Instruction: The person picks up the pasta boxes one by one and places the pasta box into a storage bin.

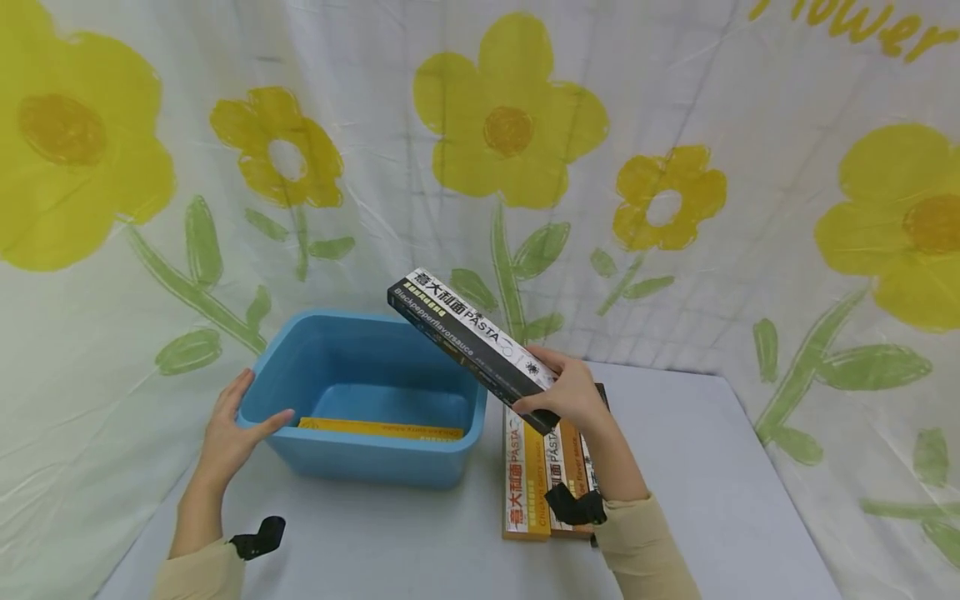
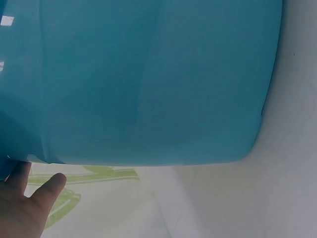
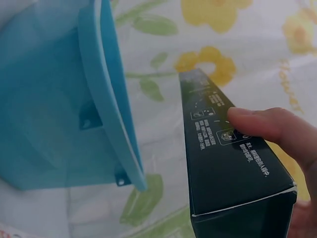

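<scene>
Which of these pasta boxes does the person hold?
The black "Blackpepperflavorsauce" box, in the right hand; the others are in the bin or on the table.

From here, the tub (image 1: 360, 462) sits toward the tabletop's (image 1: 675, 450) far left corner, one box (image 1: 382, 428) inside along its near wall. Right of it lie flat boxes (image 1: 528, 483) side by side. Behind the far edge hangs a curtain (image 1: 375, 167).

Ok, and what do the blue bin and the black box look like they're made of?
The bin looks like molded plastic, smooth with a slight gloss: rounded corners, one even color. The black box is probably printed cardboard: crisp folded edges, with a pale line along one. Its finish could be matte or satin.
</scene>
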`<state>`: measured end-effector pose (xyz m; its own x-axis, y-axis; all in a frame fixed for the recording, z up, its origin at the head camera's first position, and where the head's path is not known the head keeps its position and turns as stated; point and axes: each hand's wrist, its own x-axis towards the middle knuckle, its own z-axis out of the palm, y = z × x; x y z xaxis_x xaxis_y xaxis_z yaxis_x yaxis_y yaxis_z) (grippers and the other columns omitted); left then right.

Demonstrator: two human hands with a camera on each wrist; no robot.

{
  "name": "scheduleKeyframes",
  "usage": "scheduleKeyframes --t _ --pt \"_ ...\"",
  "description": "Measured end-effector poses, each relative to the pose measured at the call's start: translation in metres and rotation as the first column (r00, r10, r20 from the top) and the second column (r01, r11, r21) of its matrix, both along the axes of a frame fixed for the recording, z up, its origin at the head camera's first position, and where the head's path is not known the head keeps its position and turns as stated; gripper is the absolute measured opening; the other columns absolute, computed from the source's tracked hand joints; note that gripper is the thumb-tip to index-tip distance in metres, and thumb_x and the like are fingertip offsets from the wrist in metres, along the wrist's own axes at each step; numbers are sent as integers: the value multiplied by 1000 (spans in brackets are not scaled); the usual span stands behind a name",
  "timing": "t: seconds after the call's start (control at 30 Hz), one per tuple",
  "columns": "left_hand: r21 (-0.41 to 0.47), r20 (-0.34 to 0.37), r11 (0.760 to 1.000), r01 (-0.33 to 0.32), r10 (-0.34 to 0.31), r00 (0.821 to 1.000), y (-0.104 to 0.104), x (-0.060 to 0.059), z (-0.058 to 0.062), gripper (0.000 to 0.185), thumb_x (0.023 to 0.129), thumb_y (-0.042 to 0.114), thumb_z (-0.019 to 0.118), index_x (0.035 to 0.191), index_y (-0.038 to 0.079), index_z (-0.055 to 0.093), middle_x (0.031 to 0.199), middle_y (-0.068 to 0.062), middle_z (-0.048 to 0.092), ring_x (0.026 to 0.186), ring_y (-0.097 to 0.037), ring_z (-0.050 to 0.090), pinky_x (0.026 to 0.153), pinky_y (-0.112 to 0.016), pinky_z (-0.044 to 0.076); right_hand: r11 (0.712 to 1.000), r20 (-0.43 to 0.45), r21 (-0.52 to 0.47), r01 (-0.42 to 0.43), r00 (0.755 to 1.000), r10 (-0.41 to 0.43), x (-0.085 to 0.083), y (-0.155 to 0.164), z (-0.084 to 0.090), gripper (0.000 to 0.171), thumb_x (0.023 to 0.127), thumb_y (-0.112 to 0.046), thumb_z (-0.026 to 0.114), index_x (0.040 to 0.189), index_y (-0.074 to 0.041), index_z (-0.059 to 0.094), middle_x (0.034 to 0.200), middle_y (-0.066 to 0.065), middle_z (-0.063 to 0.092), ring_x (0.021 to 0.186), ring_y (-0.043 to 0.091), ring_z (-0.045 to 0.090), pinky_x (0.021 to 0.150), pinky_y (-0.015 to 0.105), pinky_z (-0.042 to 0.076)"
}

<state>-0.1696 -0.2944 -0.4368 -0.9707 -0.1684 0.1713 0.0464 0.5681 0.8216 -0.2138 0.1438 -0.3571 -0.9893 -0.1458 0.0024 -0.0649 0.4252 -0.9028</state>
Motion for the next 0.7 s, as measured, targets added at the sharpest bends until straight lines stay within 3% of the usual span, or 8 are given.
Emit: scheduleKeyframes --t 0.13,0.23,0.43,0.5,0.57,0.63,0.7 --pt "11 -6 1000 15 -15 1000 1 -1 -1 87 79 33 65 143 16 9 147 -12 4 130 -40 4 87 -71 14 998 -3 31 -55 998 55 -8 -9 4 81 50 -14 84 124 -21 52 116 4 54 91 22 51 70 32 47" --pt "3 -9 1000 11 -11 1000 1 -2 -2 87 78 34 65 143 16 9 147 -12 4 129 -40 5 86 -71 14 989 -41 127 -76 996 82 -15 -19 7 79 49 -16 84 122 -22 54 109 3 57 85 20 52 66 30 47" --pt "-14 -9 1000 3 -3 1000 0 -4 -2 88 78 35 65 143 17 8 146 -13 4 129 -40 5 86 -71 14 942 -66 319 -102 989 130 -26 -45 16 79 48 -22 84 122 -20 55 109 3 58 86 19 53 65 29 47" --pt "-16 -9 1000 3 -3 1000 1 -5 -2 88 78 34 65 143 16 9 146 -14 4 129 -41 4 86 -72 14 917 -75 378 -127 983 167 -31 -53 16 78 48 -25 83 121 -20 56 111 2 58 84 17 53 62 28 47" --pt "-17 -13 1000 7 -7 1000 1 -5 -1 88 78 34 65 143 15 9 146 -14 3 130 -40 3 86 -71 13 887 -72 436 -154 976 205 -35 -64 13 77 48 -26 83 120 -19 56 105 2 61 71 15 52 53 25 44" --pt "-11 -18 1000 8 -8 1000 0 -5 -1 88 78 33 66 143 15 9 146 -14 4 130 -40 3 87 -71 13 841 -75 510 -179 965 250 -39 -76 11 76 49 -27 82 120 -19 56 99 -1 63 62 12 48 47 22 41" --pt "-7 -24 1000 8 -8 1000 -1 -4 -1 88 78 35 65 143 16 9 147 -13 3 130 -40 3 87 -71 12 788 -63 581 -203 954 292 -43 -89 9 74 50 -27 80 120 -18 56 82 -1 65 50 10 40 40 20 33"
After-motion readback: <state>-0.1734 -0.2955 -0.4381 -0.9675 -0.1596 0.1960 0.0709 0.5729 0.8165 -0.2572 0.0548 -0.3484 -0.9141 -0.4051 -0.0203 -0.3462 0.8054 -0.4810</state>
